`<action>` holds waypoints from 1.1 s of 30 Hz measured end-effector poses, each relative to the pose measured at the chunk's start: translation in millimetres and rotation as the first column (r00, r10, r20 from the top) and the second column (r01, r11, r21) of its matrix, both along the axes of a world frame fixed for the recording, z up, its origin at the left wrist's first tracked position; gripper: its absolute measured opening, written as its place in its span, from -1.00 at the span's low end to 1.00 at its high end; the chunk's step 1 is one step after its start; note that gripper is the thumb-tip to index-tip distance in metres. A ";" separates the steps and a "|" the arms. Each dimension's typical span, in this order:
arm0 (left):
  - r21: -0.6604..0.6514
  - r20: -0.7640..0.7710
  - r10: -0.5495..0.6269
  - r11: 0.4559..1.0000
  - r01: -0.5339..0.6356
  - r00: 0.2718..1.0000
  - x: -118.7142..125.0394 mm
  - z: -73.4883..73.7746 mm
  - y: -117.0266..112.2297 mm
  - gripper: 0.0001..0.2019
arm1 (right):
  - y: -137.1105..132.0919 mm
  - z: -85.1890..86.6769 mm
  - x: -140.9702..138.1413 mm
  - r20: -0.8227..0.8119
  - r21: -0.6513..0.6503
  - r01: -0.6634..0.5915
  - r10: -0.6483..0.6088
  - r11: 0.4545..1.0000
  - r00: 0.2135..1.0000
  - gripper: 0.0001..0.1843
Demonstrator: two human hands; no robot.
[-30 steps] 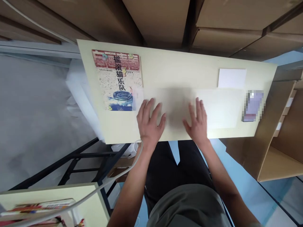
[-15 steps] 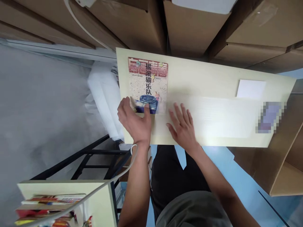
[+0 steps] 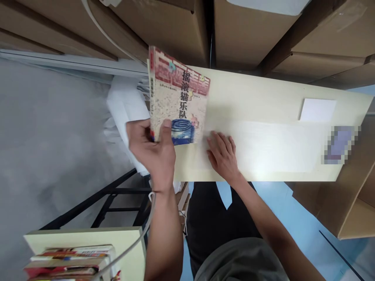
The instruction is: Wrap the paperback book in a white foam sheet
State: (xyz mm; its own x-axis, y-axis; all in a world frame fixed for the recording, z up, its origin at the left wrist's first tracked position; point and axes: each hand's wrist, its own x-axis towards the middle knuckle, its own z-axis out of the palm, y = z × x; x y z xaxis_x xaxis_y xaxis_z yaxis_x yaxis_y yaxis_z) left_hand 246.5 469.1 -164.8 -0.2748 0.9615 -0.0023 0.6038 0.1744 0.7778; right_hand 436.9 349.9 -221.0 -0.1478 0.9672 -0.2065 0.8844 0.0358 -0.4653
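My left hand [image 3: 154, 150] is closed on a paperback book [image 3: 190, 105], its thumb across the front cover and the fingers behind the spine. The book is tilted, with its left side raised so the spine shows. Its cover has a red band on top, dark vertical lettering and a blue coil drawing below. Just right of the book, my right hand [image 3: 224, 156] lies palm down with fingers loosely bent, holding nothing. Beneath it a pale translucent sheet [image 3: 272, 146] stretches along the cream tabletop [image 3: 249, 93].
A white pad [image 3: 318, 110] and a blurred-out flat item [image 3: 340, 144] lie at the tabletop's right. Cardboard boxes [image 3: 237, 39] line the far edge. At lower left, several books [image 3: 70, 261] sit on a cream stand. A cable [image 3: 129, 249] runs by my left wrist.
My left hand has gripped the book and lifted its left side off the tabletop. My right hand stays in nearly the same spot, its fingers more bent.
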 end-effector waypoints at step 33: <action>-0.151 -0.190 -0.136 0.983 0.108 0.972 77.8 -25.0 -131.1 -0.65 | -27.4 17.5 100.6 -0.073 0.125 0.456 -0.450 0.881 0.890 -0.42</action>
State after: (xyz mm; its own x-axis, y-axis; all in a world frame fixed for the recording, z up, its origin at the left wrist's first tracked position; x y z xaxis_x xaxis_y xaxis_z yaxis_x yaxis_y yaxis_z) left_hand 324.3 337.9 -189.9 -0.1640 0.9819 -0.0948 0.7669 0.1874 0.6137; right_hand 537.5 322.6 -203.6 0.3074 0.9488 -0.0723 0.7999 -0.2988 -0.5204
